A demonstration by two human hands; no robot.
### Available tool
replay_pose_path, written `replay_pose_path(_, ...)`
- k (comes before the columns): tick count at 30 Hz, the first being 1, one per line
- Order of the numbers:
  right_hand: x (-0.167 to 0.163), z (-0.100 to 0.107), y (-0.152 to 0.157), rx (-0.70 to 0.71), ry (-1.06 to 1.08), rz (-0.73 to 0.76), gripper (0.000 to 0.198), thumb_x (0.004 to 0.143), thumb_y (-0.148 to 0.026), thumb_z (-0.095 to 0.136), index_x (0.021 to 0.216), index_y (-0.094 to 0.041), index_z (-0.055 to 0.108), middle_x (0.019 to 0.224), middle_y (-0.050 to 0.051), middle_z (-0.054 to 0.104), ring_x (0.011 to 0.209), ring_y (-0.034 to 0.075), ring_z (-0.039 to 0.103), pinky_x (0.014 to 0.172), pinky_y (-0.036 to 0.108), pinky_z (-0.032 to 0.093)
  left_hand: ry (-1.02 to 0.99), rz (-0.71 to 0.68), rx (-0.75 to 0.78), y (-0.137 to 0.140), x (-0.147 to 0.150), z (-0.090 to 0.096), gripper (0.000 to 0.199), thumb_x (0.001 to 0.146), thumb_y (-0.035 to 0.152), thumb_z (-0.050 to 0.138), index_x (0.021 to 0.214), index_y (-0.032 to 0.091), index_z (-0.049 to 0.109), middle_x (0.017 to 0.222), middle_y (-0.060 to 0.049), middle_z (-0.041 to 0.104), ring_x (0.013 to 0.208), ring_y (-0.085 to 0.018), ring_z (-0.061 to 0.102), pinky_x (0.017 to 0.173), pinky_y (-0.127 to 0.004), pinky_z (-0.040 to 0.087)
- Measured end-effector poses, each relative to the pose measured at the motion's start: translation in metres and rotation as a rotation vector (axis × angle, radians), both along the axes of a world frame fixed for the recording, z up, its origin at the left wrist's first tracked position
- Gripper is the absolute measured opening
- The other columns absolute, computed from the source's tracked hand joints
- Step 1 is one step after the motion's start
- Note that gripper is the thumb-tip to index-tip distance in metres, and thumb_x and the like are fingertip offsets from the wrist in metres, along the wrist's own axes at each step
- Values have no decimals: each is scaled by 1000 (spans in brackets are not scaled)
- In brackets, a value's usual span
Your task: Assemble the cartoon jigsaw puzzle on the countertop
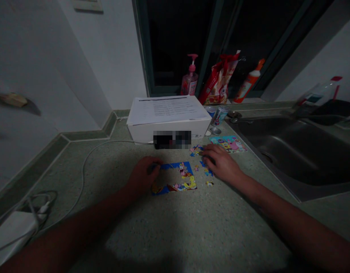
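Note:
A partly assembled jigsaw puzzle (175,187) with a cartoon picture lies on the counter, its border joined around a bare middle. My left hand (142,174) rests at the puzzle's upper left edge, with a gap between its curved index finger and thumb. Over the loose pieces to the right is my right hand (222,163), palm down, fingers apart and bent, tips among the pieces; anything under them is hidden. A small cluster of puzzle pieces (195,150) sits above, and a single piece (209,184) lies below. Behind the right hand is a cartoon picture sheet (234,145).
A white box (169,129) with printed paper on top stands behind the puzzle, a blurred-out item before it. A can (219,115) stands beside the box. To the right is a metal sink (277,151). A white cable (83,170) runs along the left.

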State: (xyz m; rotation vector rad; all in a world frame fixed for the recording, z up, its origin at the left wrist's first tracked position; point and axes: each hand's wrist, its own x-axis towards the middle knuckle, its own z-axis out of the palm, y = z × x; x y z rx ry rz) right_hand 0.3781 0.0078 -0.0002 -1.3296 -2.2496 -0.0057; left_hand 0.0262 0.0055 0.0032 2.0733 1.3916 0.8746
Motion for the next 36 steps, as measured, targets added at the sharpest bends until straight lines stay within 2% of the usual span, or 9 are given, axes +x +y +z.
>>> replay_pose_path(4,-3,-1,-1,-31,16,22,26,100,-22,59,119,-21,76,129,16,71,126,35,64,110,62,52,-6,-12,15,-1,1,2,20,92,25,57,104,25,74,106,-6,77,103,-28,72,100,-49,58)
replay_pose_path(10,6,4,1,-39,49,1,34,92,-6,56,109,-26,78,129,11,71,127,33,64,109,61,54,-6,-13,25,-1,0,2,19,92,25,59,104,27,74,106,-5,77,102,-28,73,100,-48,59)
replay_pose_path(12,8,7,0,-52,25,9,31,92,-7,58,106,-26,78,131,11,71,129,34,63,110,61,53,-3,-14,21,0,0,0,20,93,26,58,105,26,74,106,-6,77,102,-27,72,100,-49,59)
replay_pose_path(17,8,12,-3,-108,-26,61,29,95,-13,61,116,-26,77,138,13,67,133,33,62,112,59,53,-7,-14,31,1,-1,-2,19,92,29,58,103,28,74,106,-5,77,103,-28,72,100,-49,58)
replay_pose_path(25,7,11,-3,-110,-44,62,23,97,-17,60,110,-25,78,135,13,68,131,33,63,110,59,55,0,-18,12,0,0,1,21,93,28,56,105,25,74,108,-6,77,104,-26,72,100,-47,58)
replay_pose_path(33,6,12,-3,-94,-12,35,35,94,-9,57,117,-26,76,135,12,69,129,32,65,110,60,55,-10,-23,10,-1,0,1,20,94,27,57,106,25,73,108,-6,77,106,-27,71,103,-50,57)
replay_pose_path(36,6,11,-4,-95,-38,46,33,93,-10,59,117,-26,77,136,13,68,130,33,64,110,60,55,-20,-19,17,0,0,-1,20,93,28,57,105,26,73,108,-6,77,105,-27,71,102,-50,58)
